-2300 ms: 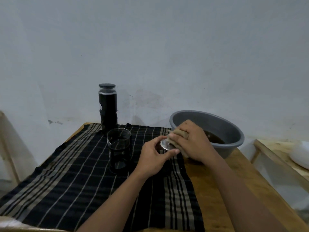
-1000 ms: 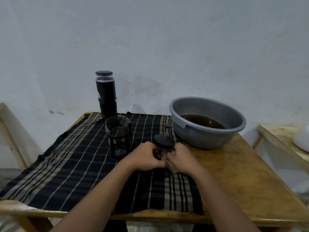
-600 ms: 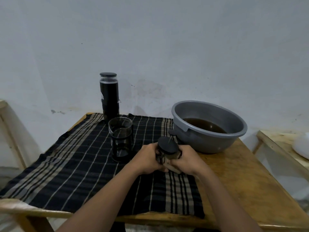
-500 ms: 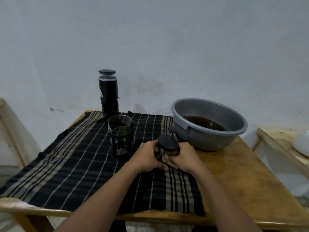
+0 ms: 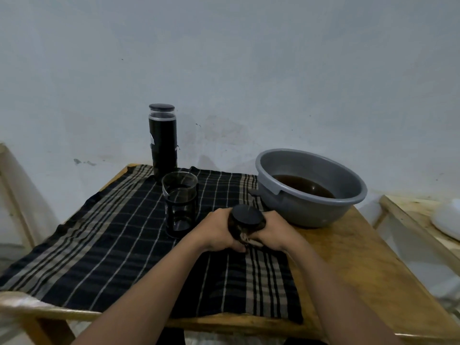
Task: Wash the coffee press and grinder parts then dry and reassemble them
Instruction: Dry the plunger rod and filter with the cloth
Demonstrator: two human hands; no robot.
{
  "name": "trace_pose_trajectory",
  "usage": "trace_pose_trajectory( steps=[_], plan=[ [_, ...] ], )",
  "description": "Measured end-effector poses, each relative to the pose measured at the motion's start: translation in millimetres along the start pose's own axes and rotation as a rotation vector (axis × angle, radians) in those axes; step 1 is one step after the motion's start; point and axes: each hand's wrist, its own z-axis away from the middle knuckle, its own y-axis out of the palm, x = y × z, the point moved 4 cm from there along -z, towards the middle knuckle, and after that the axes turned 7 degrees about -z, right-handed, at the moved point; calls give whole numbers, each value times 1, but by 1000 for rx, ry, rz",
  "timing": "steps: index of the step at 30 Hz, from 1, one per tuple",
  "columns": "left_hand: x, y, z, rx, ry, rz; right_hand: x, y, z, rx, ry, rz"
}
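Both hands meet over the striped cloth (image 5: 119,247) at the table's middle. My left hand (image 5: 215,231) and my right hand (image 5: 271,231) grip the coffee press plunger, whose round black lid (image 5: 246,214) faces up between them. The parts under the lid are mostly hidden by my fingers. The glass press carafe (image 5: 179,204) in its black frame stands upright just left of my hands. The tall black grinder (image 5: 163,143) stands behind it near the wall.
A grey basin (image 5: 311,210) with brown water sits right of my hands on the wooden table (image 5: 361,270). A second wooden surface with a white object (image 5: 446,220) lies at the far right. A wooden frame stands at the left edge.
My hands came back from the basin's rim with the plunger and lowered it to the cloth. The black lid now faces up where the metal disc showed before.
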Motion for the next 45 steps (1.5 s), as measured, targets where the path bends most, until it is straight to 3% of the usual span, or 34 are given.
trace_pose_trajectory(
  steps=[6, 11, 14, 18, 21, 27, 34, 38, 40, 42, 45],
  plan=[
    [-2, -1, -2, -41, -26, -9, 4, 11, 2, -219, 61, 19],
    [0, 6, 7, -49, -50, 10, -6, 10, 10, -286, 145, -393],
    [0, 9, 9, -47, -41, 7, -11, -6, 23, -410, 179, -649],
    [-2, 11, 12, -69, -8, 26, 4, -21, 40, -613, -93, -426],
    [0, 14, 11, -63, 0, 21, 22, -23, 57, -825, -275, -478],
    [1, 16, 10, -68, -20, -39, 16, -3, 29, -611, -48, -317],
    [1, 17, 11, -81, -4, -13, 44, -22, 8, -507, -23, 320],
    [-4, 10, 15, -56, 47, 42, 22, -23, 32, -512, -24, 138],
    [-9, 5, 12, -47, 78, 29, 12, -27, 44, -502, -111, 45],
    [-19, -3, 8, -58, 102, -5, 7, -25, 48, -443, -181, 30],
    [-27, -9, 2, -84, 101, -69, -2, -26, 44, -450, -125, 47]
  ],
)
